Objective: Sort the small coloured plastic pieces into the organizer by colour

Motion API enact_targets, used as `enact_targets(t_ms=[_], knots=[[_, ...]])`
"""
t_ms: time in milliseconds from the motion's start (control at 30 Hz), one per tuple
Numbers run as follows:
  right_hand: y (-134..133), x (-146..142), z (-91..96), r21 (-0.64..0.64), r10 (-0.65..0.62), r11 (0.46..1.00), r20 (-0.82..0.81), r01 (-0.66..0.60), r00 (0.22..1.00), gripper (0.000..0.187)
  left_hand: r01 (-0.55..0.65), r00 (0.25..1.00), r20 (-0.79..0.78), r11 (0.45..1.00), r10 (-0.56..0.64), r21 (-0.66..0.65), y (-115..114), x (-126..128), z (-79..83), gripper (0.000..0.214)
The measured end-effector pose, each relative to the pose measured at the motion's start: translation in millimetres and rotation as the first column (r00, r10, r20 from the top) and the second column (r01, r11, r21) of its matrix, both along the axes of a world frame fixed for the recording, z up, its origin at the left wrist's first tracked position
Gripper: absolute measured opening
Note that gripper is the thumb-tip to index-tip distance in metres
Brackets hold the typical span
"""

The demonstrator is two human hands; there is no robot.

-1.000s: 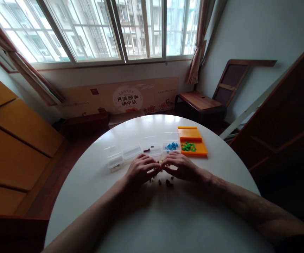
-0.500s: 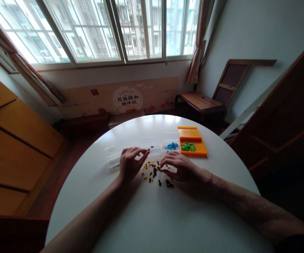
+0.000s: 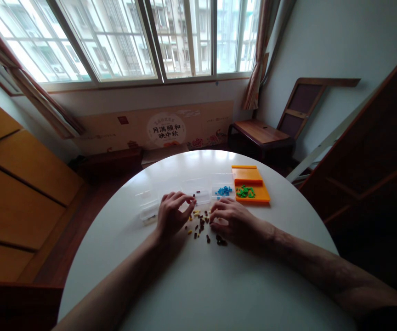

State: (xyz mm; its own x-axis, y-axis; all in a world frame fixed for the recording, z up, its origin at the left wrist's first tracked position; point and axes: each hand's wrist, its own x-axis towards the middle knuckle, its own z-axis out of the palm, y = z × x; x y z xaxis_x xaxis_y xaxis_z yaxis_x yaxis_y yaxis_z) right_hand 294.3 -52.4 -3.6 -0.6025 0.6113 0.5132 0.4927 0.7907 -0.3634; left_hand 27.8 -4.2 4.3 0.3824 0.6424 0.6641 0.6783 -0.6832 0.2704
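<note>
My left hand point(image 3: 174, 214) hovers over the left side of a loose pile of small brown and yellow building bricks point(image 3: 201, 223). Its thumb and forefinger are pinched near the front of a clear plastic box point(image 3: 203, 197); what is between them is too small to make out. Two dark pieces show at that box. My right hand point(image 3: 233, 218) rests at the pile's right edge, its thumb and forefinger drawn together among the brown pieces. Whatever they grip is hidden. Nearer me lies a small cluster of dark bricks point(image 3: 221, 240).
Blue bricks point(image 3: 224, 191) lie in a clear box behind my right hand. Beside it, an orange tray point(image 3: 262, 195) holds green bricks point(image 3: 245, 191). Another clear box point(image 3: 147, 213) stands left of my left hand. All are on a round white table point(image 3: 184, 285); a wooden chair point(image 3: 263, 131) stands beyond.
My right thumb and forefinger have drawn closer together at the pile's edge. The left fingertips have dropped slightly beside the clear box. The bricks look nearly unchanged.
</note>
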Motion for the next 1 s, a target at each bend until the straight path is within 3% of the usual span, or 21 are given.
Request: enact_targets(t_ms=[200, 467, 733, 867, 1000], knots=[[7.6, 1.0, -7.5, 0.070, 0.025, 0.997, 0.011, -0.025, 1.000, 0.004, 0.322, 0.943, -0.095, 0.946, -0.318, 0.029, -3.8, 2.2, -1.5, 0.007], [7.7, -0.9, -6.9, 0.132, 0.028, 0.991, -0.131, -0.010, 0.991, 0.010, 0.440, 0.887, -0.162, 0.898, -0.433, 0.013, -12.1, 7.7, -1.0, 0.011], [4.8, -1.3, -3.9, 0.109, 0.012, 0.994, -0.143, 0.003, 0.990, 0.006, 0.365, 0.915, -0.196, 0.931, -0.354, 0.024, -11.9, 6.2, -2.9, 0.012], [0.2, -1.2, 2.4, 0.050, -0.035, 0.998, -0.186, 0.045, 0.982, 0.007, 0.173, 0.982, -0.085, 0.982, -0.167, 0.072, -6.4, 1.2, -2.3, 0.014], [-2.4, -0.2, 11.4, 0.009, 0.141, 0.990, -0.116, -0.141, 0.983, 0.017, -0.015, 1.000, -0.020, 0.998, 0.017, 0.060, 2.1, -2.9, -3.7, 0.013]])
